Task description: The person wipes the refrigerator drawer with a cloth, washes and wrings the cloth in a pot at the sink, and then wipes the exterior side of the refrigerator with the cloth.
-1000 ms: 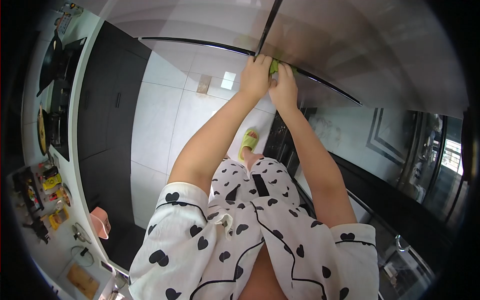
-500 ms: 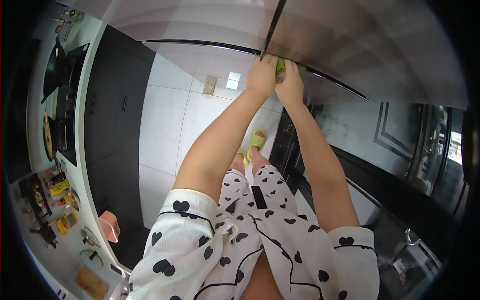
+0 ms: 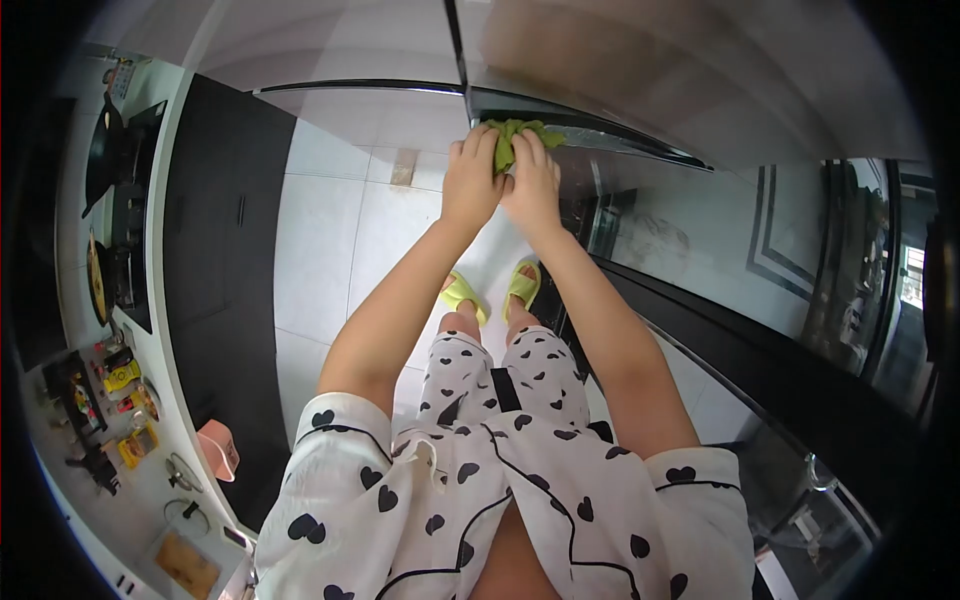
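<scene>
Nearest is the person's white shirt with black hearts [image 3: 435, 525], with both forearms reaching out from its sleeves. The left hand [image 3: 471, 185] and the right hand [image 3: 532, 190] sit close together at the ends of those arms. Between them is a bunched green cloth [image 3: 512, 131], lying against the near edge of the glossy right panel [image 3: 680, 80], beside the seam where it meets the left panel [image 3: 330, 45].

Compared with a half second ago, a much wider dark strip shows along the right panel's edge, so that panel appears to have come open a little. More of the cloth is in sight too, and that edge now seems better exposed to it.

The left hand's fingers are curled closed over the cloth's left side; the right hand's fingers are bent down over its right part, also closed on it. How tightly either presses cannot be told.

Farther down, green slippers [image 3: 523, 286] stand on the tiled floor [image 3: 315, 230].
</scene>
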Tool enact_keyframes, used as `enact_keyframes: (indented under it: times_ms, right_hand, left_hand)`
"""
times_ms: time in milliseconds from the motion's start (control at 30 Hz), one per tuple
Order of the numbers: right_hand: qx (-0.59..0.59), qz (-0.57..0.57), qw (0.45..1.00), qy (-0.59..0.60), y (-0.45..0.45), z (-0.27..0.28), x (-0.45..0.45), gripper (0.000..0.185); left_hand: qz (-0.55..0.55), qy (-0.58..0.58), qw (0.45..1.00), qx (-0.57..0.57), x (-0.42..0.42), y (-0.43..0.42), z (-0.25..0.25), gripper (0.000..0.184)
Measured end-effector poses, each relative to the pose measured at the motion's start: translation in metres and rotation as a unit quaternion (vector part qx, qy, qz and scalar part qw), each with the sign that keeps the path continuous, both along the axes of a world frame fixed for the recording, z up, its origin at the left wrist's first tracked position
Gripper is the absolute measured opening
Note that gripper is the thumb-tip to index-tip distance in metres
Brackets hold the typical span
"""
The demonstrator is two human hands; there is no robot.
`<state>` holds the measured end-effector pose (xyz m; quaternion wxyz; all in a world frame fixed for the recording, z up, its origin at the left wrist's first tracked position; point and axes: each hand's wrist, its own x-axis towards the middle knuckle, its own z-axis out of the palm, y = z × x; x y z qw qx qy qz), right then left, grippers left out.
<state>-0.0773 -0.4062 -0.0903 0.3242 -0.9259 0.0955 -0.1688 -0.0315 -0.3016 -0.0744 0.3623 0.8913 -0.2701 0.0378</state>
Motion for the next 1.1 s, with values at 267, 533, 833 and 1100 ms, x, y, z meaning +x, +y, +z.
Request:
enact_keyframes:
  times_ms: [267,533,833,1100]
  right_hand:
    - [0.047,0.048,0.998,0.019,0.001,0.003,-0.039,0.057]
    - [0.093,-0.034,0.990,-0.101,-0.016,0.040,-0.068,0.052]
    - [-0.050,0.019,0.998,0.029,-0.024,0.048,-0.050,0.052]
    - [-0.028,0.136,0.990,0.003,-0.003,0.051,-0.043,0.049]
  left_hand:
    - [0.020,0.038,0.998,-0.045,-0.042,0.013,0.003,0.058]
    - [-0.003,-0.046,0.991,-0.123,-0.072,-0.024,0.058,0.059]
    - [0.001,-0.073,0.995,0.072,-0.057,-0.023,0.048,0.054]
    - [0.072,0.010,0.996,0.054,-0.066,0.022,0.057,0.057]
